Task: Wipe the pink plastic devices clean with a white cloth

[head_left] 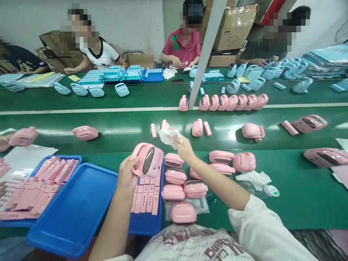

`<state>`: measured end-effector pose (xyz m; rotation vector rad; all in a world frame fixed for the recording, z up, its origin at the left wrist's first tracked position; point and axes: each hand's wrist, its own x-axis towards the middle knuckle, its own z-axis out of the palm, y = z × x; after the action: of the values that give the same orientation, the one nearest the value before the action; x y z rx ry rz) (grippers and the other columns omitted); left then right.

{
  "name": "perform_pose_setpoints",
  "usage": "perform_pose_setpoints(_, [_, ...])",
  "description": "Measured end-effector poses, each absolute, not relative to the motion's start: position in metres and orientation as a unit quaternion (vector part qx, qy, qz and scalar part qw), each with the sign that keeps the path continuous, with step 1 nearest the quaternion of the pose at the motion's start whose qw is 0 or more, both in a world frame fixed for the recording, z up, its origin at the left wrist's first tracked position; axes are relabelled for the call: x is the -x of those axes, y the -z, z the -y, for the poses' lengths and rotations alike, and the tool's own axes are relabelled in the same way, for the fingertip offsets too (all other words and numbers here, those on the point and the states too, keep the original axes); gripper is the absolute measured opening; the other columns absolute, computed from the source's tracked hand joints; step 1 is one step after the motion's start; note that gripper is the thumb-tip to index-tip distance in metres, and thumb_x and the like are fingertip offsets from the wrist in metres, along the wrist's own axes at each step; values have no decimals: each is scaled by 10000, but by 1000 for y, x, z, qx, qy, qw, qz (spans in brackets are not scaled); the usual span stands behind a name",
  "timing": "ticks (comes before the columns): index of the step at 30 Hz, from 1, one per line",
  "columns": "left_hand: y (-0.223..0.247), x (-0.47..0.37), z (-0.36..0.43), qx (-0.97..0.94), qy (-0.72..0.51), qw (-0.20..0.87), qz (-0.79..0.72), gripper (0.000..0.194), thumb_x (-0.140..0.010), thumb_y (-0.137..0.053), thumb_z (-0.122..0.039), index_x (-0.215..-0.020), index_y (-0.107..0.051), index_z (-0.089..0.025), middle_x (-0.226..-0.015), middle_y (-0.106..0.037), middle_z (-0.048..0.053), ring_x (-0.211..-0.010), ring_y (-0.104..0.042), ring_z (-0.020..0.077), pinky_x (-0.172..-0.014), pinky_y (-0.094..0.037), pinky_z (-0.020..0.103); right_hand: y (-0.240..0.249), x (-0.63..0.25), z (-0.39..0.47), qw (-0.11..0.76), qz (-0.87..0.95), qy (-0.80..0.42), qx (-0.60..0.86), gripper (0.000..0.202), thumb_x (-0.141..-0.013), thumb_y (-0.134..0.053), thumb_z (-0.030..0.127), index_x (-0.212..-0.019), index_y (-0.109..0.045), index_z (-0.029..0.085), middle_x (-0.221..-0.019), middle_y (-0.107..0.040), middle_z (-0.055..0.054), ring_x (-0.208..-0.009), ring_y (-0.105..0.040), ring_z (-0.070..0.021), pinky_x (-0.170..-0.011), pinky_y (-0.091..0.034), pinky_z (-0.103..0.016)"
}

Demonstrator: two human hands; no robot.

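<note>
My left hand (127, 173) is closed on the handle side of a pink plastic housing (156, 161) with a dark oval window and small printed figures. It holds the housing above a blue tray (148, 226) of pink strip-shaped parts (144, 201). Pinched in my right hand (185, 146) is a crumpled white tissue (169, 137), raised over the green belt. The tissue is apart from the housing and partly covers another pink housing (164, 124) behind it. Several pink housings (174, 193) stand in rows below my right forearm.
An empty-looking blue tray (73, 206) overlaps a tray of pink strips (40, 188) at left. A clear bottle (270, 190) and tissue (254, 177) lie at right. A slanted metal post (206, 50) rises beyond the belt (130, 123). Several co-workers sit opposite among blue housings (121, 89).
</note>
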<state>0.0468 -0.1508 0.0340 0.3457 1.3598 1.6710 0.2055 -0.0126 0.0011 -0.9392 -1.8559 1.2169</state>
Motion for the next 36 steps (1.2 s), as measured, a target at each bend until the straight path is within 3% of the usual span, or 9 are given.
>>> perform_pose_setpoints(3, [-58,-88,156,-147,-703,434,-543,335,-496,-779,-279,-784,-726,-118,-804,-719,60,-725,-652,176,-615,-497,222,-6,-226,82,383,850,-322,162,442,-950,-395,380,-1265,-583,134,-1287,-612,-147,-1253,-523,-255,-1087,-381,-450])
perform_pose_setpoints(6, [-75,-116,164,-173,-677,456,-551,314,-534,-760,-299,-799,-727,-133,-752,-710,44,-710,-656,183,-591,-501,232,-3,-245,130,345,909,-226,53,324,-943,-449,288,-1154,-666,171,-1233,-660,-99,-1292,-500,-178,-1157,-297,-402])
perform_pose_setpoints(11, [-97,-141,177,-226,-649,476,-549,262,-495,-766,-273,-708,-705,-134,-550,-621,-15,-501,-560,112,-482,-443,204,-11,-275,138,391,877,-234,155,341,-930,-466,363,-993,-712,135,-1181,-692,-73,-1216,-563,-129,-1011,-466,-261])
perform_pose_setpoints(15, [-107,-155,183,-272,-596,562,-504,381,-529,-759,-289,-865,-728,-110,-754,-712,54,-670,-649,177,-597,-506,244,-30,-301,119,447,745,-409,280,480,-960,-372,428,-1238,-597,108,-1267,-634,-127,-1248,-548,-219,-1050,-446,-388])
perform_pose_setpoints(18, [-110,-160,184,-282,-585,601,-466,318,-577,-732,-300,-836,-734,-115,-877,-729,86,-781,-668,215,-668,-528,273,-44,-320,116,360,567,-691,267,625,-754,-601,643,-1156,-632,167,-1169,-688,-100,-1118,-632,-271,-946,-524,-401])
perform_pose_setpoints(21, [-113,-165,178,-261,-571,616,-476,227,-585,-722,-271,-738,-721,-103,-786,-720,79,-709,-652,181,-650,-522,251,-52,-332,124,306,452,-815,195,658,-593,-763,589,-1101,-642,188,-1079,-719,-75,-1029,-662,-262,-891,-542,-373])
perform_pose_setpoints(24, [-116,-175,167,-237,-568,614,-495,218,-637,-687,-295,-721,-702,-95,-710,-694,61,-689,-647,166,-672,-526,251,-50,-335,138,364,360,-838,187,516,-646,-745,497,-1060,-644,207,-1044,-729,-46,-994,-671,-234,-872,-541,-348])
perform_pose_setpoints(29, [-100,-190,164,-283,-510,661,-472,449,-772,-557,-490,-980,-677,-111,-995,-697,116,-980,-652,268,-842,-534,372,-27,-330,158,444,170,-837,269,427,-723,-622,533,-971,-663,187,-926,-748,-35,-901,-685,-213,-781,-563,-316])
perform_pose_setpoints(36, [-51,-198,196,-508,-509,415,-557,892,-569,-804,-396,-1348,-423,-184,-1334,-529,127,-1245,-495,297,-993,-455,401,-10,-326,161,582,190,-727,312,388,-685,-696,487,-951,-672,205,-938,-745,-17,-897,-688,-217,-846,-560,-361])
